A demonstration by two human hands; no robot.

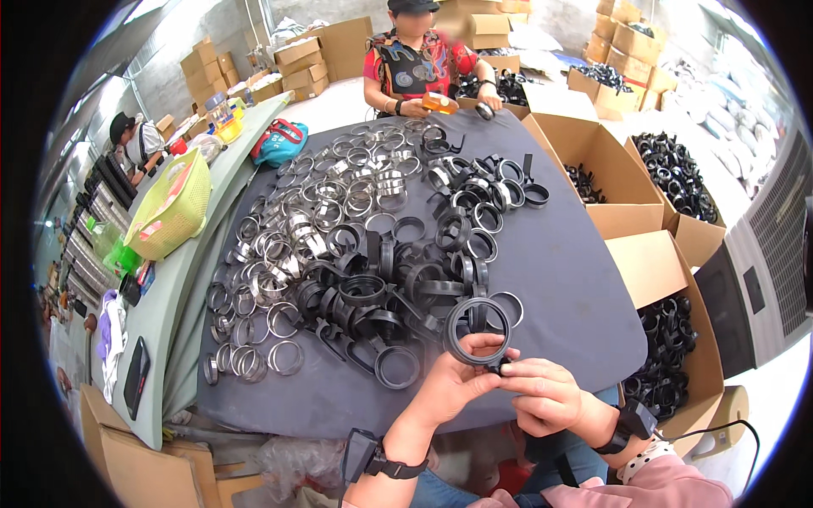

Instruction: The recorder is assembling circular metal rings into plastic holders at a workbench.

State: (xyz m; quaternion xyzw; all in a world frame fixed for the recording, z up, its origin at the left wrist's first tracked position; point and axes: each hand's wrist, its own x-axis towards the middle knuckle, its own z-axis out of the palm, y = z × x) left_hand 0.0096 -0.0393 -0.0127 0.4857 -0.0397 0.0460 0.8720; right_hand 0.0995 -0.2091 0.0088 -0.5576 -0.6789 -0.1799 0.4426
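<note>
Held upright over the near edge of the dark-covered table is a black ring-shaped part [450,337] with a short stub at its bottom. My left hand [453,383] is closed on its lower left rim, fingers passing behind it. My right hand [546,396] pinches the stub below the ring. Just beyond lies a heap of black rings with strap-like handles [362,290], and another black ring [397,367] rests flat left of my hands. Shiny metal rings [285,357] spread over the table's left and far parts. Some black parts at the far right have metal bands around them.
A co-worker [415,72] across the table holds an orange object [439,103] and a ring. Cardboard boxes of black parts [690,360] line the right side. At left, a green table [182,279] carries a yellow basket [172,212] and a phone [136,378].
</note>
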